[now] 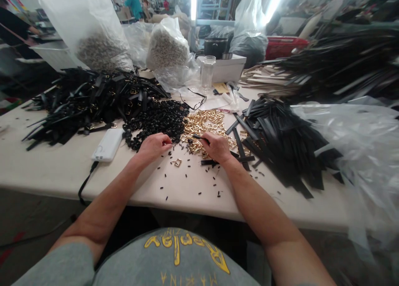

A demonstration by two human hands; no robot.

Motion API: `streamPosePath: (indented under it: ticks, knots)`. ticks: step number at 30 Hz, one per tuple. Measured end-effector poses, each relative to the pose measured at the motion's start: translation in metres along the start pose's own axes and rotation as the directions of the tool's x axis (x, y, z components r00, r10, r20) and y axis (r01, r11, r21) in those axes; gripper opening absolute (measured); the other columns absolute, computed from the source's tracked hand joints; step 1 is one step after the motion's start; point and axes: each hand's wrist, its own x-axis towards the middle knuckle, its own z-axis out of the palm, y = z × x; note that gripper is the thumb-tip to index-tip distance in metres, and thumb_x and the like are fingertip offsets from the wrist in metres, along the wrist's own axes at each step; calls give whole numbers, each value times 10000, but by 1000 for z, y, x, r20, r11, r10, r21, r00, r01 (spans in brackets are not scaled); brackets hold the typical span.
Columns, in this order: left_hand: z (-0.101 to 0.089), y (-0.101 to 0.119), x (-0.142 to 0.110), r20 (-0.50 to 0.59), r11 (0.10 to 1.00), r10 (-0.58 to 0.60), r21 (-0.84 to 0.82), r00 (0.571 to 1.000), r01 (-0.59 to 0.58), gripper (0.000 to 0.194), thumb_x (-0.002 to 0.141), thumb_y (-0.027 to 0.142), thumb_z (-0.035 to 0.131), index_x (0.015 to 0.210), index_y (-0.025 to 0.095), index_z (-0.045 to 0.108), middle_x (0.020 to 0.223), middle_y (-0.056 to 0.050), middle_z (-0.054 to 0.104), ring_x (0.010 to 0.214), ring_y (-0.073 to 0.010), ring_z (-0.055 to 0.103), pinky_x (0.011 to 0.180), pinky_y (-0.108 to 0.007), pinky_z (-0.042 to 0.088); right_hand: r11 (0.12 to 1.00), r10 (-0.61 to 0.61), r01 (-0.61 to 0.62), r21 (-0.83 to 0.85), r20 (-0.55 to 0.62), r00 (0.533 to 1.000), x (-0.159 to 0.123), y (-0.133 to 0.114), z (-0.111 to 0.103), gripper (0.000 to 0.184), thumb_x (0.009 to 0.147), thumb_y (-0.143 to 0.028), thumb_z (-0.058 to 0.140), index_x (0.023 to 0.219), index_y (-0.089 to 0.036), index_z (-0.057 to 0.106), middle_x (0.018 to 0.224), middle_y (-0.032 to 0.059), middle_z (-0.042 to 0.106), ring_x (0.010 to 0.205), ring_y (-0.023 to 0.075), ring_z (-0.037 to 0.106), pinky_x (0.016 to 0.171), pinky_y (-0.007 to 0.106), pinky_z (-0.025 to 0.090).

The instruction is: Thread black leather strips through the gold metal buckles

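Observation:
My left hand (155, 146) rests at the front edge of a pile of small black loops (152, 122). Its fingers are curled together, and whatever they may hold is hidden. Over the heap of gold-coloured buckles (204, 123), my right hand (217, 147) pinches a thin black strip (199, 137) that points left past the fingertips. One gold buckle (178, 162) lies apart on the pale table between my forearms. Small black bits are scattered around it. A flat black strap (210, 162) lies just under my right wrist.
Black straps (277, 140) are heaped at right beside a clear plastic sheet (368, 153). Straps with buckles (99, 99) pile up at left, behind a white power bank (108, 145) with a cable. Eyeglasses (198, 102), a clear jar (208, 72) and filled bags (168, 45) stand farther back.

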Motion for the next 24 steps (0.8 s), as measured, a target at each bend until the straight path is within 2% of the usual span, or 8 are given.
streamPosePath:
  ticks: [2, 6, 10, 12, 14, 17, 20, 24]
  knots:
    - [0, 7, 5, 38, 1000, 30, -3, 999, -29, 142, 797, 278, 592, 784, 203, 712, 799, -28, 661, 699, -165, 575, 672, -284, 395, 1000, 6, -6, -3, 4, 1000, 0, 0, 0, 143, 921, -277, 564, 816, -202, 623, 775, 22, 669, 666, 145, 572, 595, 261, 309]
    - [-4, 20, 11, 186, 996, 77, -50, 980, -69, 116, 795, 267, 612, 776, 206, 708, 757, -5, 672, 679, -149, 572, 658, -266, 383, 1000, 20, -20, -4, 11, 1000, 0, -1, -2, 139, 919, -280, 566, 819, -203, 624, 779, 22, 675, 663, 146, 573, 592, 259, 308]
    - [-10, 28, -1, 323, 991, 101, -120, 941, -66, 133, 778, 332, 651, 770, 206, 691, 739, 10, 669, 667, -145, 575, 630, -255, 373, 1000, 26, -26, 3, 20, 999, 0, -1, -1, 116, 915, -281, 578, 844, -204, 628, 818, 23, 688, 683, 150, 584, 601, 261, 315]
    - [-8, 30, -13, 328, 992, 109, -100, 938, -80, 178, 748, 372, 690, 814, 207, 687, 773, -1, 663, 688, -159, 579, 635, -262, 382, 1000, 25, -25, 4, 27, 999, 1, -1, 0, 120, 918, -283, 580, 846, -200, 630, 822, 28, 689, 697, 155, 589, 607, 262, 319]
    - [-2, 33, -26, 283, 993, 119, -45, 952, -111, 214, 730, 379, 709, 855, 208, 678, 825, -20, 651, 733, -181, 584, 661, -277, 399, 1000, 19, -19, 7, 38, 999, 1, -3, 1, 129, 924, -284, 573, 848, -198, 631, 821, 33, 689, 703, 158, 592, 612, 264, 324]
    - [8, 35, -39, 212, 990, 130, 22, 969, -137, 147, 770, 337, 664, 843, 209, 659, 863, -38, 631, 759, -193, 584, 696, -298, 414, 1000, 13, -14, 15, 49, 999, 1, -5, 0, 135, 930, -285, 561, 852, -200, 632, 825, 32, 688, 700, 157, 593, 611, 267, 328]
    - [11, 36, -43, 193, 988, 140, 40, 971, -151, 77, 794, 262, 613, 818, 203, 655, 844, -41, 628, 734, -185, 583, 703, -300, 422, 1000, 22, -23, 18, 44, 999, 1, -5, -1, 127, 925, -290, 570, 858, -203, 633, 826, 28, 690, 705, 158, 597, 608, 267, 331]
    - [8, 35, -42, 219, 972, 186, 103, 958, -212, 110, 791, 178, 566, 786, 186, 675, 826, -65, 649, 742, -202, 596, 702, -309, 431, 999, 33, -33, 14, 51, 998, 1, -5, -2, 117, 916, -289, 593, 856, -199, 638, 817, 29, 687, 706, 158, 601, 614, 265, 340]
